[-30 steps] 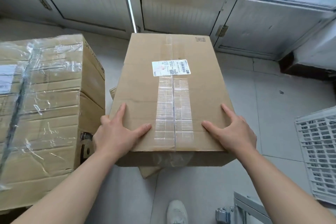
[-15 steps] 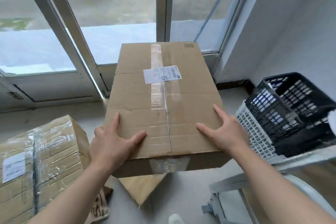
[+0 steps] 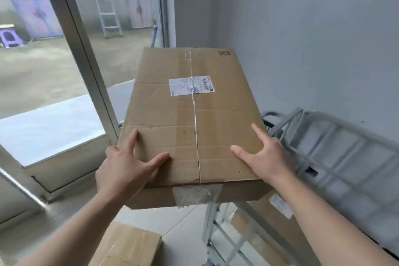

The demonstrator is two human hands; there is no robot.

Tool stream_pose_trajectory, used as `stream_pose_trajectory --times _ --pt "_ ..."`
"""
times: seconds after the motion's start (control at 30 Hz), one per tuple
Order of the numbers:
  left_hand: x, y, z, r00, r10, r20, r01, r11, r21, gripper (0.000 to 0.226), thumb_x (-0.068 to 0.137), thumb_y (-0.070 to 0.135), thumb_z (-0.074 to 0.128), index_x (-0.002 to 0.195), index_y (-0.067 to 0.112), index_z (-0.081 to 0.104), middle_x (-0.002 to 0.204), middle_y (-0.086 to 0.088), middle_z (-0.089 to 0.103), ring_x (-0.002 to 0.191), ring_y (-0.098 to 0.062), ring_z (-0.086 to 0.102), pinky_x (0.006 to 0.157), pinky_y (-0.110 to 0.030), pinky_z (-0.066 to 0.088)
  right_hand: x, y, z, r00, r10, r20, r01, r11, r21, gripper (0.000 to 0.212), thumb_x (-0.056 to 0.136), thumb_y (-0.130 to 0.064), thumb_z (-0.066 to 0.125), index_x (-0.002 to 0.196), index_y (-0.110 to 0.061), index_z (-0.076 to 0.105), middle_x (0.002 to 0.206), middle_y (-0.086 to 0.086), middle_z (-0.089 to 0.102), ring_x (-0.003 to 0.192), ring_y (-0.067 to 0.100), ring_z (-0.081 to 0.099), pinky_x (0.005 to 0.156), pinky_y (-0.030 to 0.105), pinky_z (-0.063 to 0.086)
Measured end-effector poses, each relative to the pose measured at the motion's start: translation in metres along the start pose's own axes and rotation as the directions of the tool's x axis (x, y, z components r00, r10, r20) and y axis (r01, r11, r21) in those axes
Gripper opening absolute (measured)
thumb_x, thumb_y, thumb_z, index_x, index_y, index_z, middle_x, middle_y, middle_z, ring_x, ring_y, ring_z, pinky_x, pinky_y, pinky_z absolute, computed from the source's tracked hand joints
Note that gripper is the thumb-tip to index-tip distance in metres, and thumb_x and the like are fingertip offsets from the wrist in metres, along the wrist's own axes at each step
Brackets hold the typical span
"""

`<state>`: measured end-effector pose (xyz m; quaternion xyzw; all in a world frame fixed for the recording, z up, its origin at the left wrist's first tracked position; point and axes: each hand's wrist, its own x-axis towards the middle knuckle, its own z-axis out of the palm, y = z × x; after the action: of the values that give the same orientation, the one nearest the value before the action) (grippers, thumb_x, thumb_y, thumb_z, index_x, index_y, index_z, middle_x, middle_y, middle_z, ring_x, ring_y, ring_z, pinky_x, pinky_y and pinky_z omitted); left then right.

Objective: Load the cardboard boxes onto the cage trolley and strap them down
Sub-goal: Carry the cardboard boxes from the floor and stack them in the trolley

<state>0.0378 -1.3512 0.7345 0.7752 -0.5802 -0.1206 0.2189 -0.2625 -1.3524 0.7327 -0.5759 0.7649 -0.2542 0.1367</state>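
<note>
Status: brown taped cardboard box (image 3: 194, 119) is up in the air, just left of the grey metal cage trolley (image 3: 345, 157). left hand (image 3: 127, 164) and right hand (image 3: 265, 157) grip its near corners, thumb and index finger splayed flat on top, other fingers wrapped over the side edges.

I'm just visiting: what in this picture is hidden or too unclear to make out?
Head view:
- Most fingers of the left hand and right hand: hidden behind the sides of the cardboard box.
- Print on the shipping label: too small.
- Floor of the cage trolley: covered by the box and right arm, blurred.
- The second box: cut off by the bottom edge.
</note>
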Motion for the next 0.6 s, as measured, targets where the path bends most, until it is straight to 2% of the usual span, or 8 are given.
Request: stream_pose_trajectory --times 0.13,0.27,0.53,0.6 --pt "-0.019 0.086 0.01 0.986 0.166 0.002 -0.166 0.986 -0.01 0.105 0.04 0.1 0.031 0.133 0.052 0.023 0.117 -0.008 0.047 0.101 -0.031 0.059 0.069 -0.034 0.036 -0.012 0.057 -0.072 0.988 0.094 -0.12 -0.093 0.996 0.011 0.096 0.058 -0.088 0.046 0.143 -0.051 0.023 0.141 0.001 0.046 0.121 0.022 0.052 0.083 0.035 0.046" --pt "-0.052 0.172 0.037 0.952 0.304 0.023 -0.304 0.952 -0.031 0.104 0.039 0.099 0.031 0.129 0.048 0.024 0.117 -0.008 0.049 0.099 -0.03 0.06 0.068 -0.033 0.035 -0.03 0.128 -0.135 0.954 0.207 -0.219 -0.206 0.978 0.028 0.095 0.061 -0.087 0.049 0.144 -0.049 0.023 0.138 -0.001 0.047 0.12 0.024 0.053 0.089 0.037 0.043" --pt "-0.141 0.31 0.135 0.872 0.465 0.152 -0.46 0.885 -0.069 0.114 0.036 0.102 0.029 0.13 0.038 0.027 0.111 -0.007 0.05 0.087 -0.026 0.056 0.065 -0.032 0.038 -0.079 0.288 -0.222 0.856 0.43 -0.288 -0.437 0.899 0.044 0.102 0.06 -0.087 0.048 0.147 -0.043 0.019 0.132 0.001 0.05 0.112 0.026 0.056 0.079 0.034 0.039" --pt "-0.162 0.335 0.162 0.847 0.494 0.194 -0.488 0.869 -0.082 0.116 0.033 0.103 0.027 0.128 0.036 0.029 0.11 -0.007 0.05 0.089 -0.026 0.056 0.064 -0.033 0.038 -0.092 0.324 -0.232 0.827 0.486 -0.283 -0.493 0.869 0.052 0.102 0.06 -0.087 0.048 0.147 -0.043 0.018 0.131 0.001 0.05 0.111 0.027 0.056 0.078 0.034 0.04"
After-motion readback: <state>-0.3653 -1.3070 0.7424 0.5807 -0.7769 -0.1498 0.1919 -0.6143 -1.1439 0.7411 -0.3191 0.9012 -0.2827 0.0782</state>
